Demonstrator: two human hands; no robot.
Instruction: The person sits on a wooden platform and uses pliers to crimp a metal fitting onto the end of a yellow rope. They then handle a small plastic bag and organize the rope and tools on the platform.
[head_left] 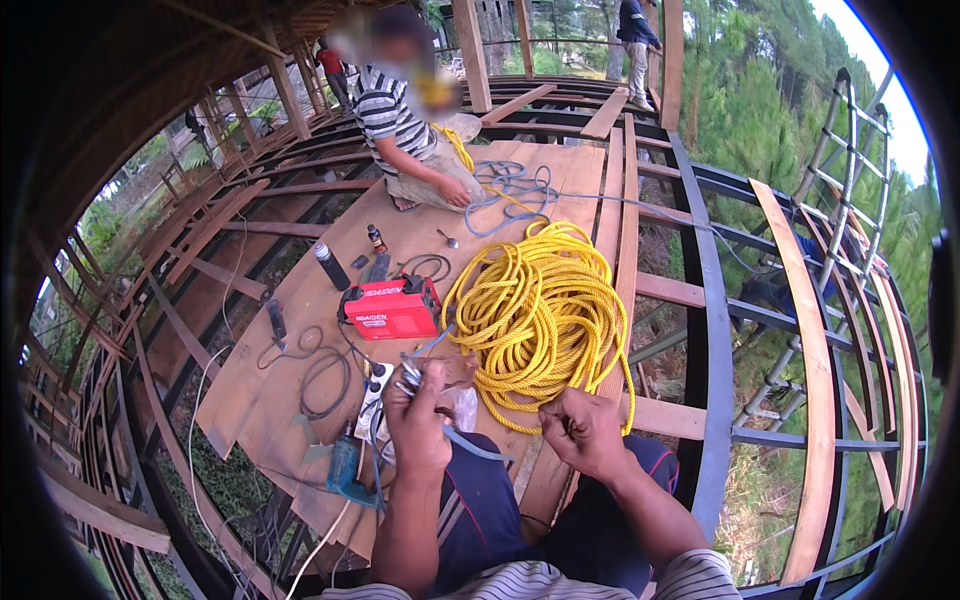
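The left hand (420,415) is closed around a soft, bendy grey cable (478,447), with a shiny metal bit (408,377) poking up by its fingers. The right hand (583,428) has its fingers curled in together; I can't tell if anything is inside. The cable is just above the knees, near the big, round heap of twisty yellow rope (545,310). A boxy red machine (392,307) sits beside the rope. A white power strip (372,395) and a blue-green drill (345,465) crowd the left hand. The flat brown board (245,395) has bare room along its left side. Past its edges, gaps show between hard, dark beams (705,350).
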